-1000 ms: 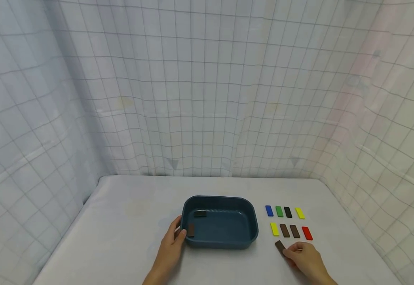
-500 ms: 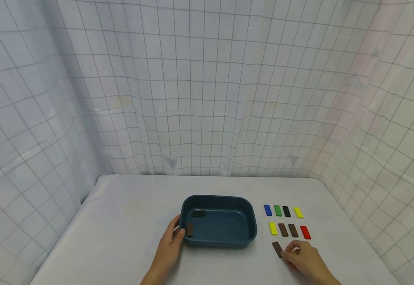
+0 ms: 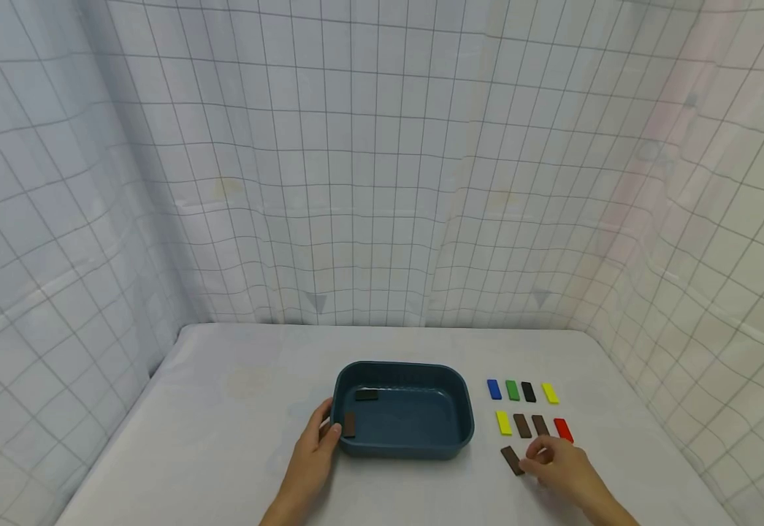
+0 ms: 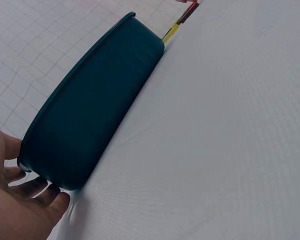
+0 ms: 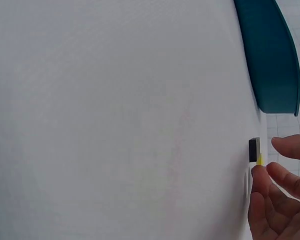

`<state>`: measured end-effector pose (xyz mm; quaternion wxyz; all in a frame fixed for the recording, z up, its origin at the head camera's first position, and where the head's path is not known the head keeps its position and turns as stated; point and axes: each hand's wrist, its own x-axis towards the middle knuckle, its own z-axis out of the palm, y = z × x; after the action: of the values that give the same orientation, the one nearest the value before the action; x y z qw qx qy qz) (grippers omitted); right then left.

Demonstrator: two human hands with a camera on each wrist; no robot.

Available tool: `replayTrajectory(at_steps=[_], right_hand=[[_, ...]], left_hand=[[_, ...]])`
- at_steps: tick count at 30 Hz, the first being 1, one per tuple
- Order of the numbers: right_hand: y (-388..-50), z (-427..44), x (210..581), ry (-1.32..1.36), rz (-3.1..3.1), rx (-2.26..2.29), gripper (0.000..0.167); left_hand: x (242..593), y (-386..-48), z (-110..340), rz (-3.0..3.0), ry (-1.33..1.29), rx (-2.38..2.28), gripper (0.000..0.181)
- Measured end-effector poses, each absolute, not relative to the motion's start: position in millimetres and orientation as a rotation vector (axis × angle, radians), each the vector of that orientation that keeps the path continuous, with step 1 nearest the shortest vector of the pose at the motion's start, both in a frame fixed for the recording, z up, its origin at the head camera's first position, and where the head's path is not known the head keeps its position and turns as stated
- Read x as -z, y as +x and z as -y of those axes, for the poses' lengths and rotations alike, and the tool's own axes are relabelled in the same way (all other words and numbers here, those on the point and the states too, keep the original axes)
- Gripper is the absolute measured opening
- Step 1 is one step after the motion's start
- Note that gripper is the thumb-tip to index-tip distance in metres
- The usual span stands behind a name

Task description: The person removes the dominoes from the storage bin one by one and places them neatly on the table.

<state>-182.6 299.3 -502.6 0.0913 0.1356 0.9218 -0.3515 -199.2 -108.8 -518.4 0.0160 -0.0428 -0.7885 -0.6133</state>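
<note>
My left hand (image 3: pixel 310 456) grips the left end of a dark teal plastic tub (image 3: pixel 408 451), thumb at the rim and fingers against the outer wall. Inside the tub, at its left side, lie a black block (image 3: pixel 366 395) and a brown block (image 3: pixel 350 424). To the right of the tub, my right hand (image 3: pixel 559 467) hovers beside a dark brown block (image 3: pixel 510 460) lying slanted on the table. In the right wrist view its thumb and index finger stand apart, with that block (image 5: pixel 254 150) just beyond them on the cloth.
Two rows of small blocks lie right of the tub. The far row has blue (image 3: pixel 494 389), green (image 3: pixel 512 390), black (image 3: pixel 529 391) and yellow (image 3: pixel 550 393); the near row has yellow (image 3: pixel 503 423), two brown (image 3: pixel 522 426) and red (image 3: pixel 563 429). Gridded white curtains (image 3: pixel 369 183) surround the table.
My right hand has let go of the slanted brown block, which sits slightly further left. Its fingers have lifted a little away from it. The left hand stays on the tub.
</note>
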Motion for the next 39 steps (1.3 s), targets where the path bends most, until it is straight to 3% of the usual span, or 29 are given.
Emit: replayTrajectory(at_steps=[22, 39], right_hand=[[-192.1, -290.2, 478.6, 0.265, -2.786, 0.994, 0.019], [-214.7, -252.5, 450.5, -0.075, -2.916, 1.039, 0.012]], left_hand=[[518.7, -200.2, 109.1, 2.465, -0.124, 1.896, 0.055], [519.2, -201.4, 109.4, 2.458, -0.098, 1.937, 0.055]])
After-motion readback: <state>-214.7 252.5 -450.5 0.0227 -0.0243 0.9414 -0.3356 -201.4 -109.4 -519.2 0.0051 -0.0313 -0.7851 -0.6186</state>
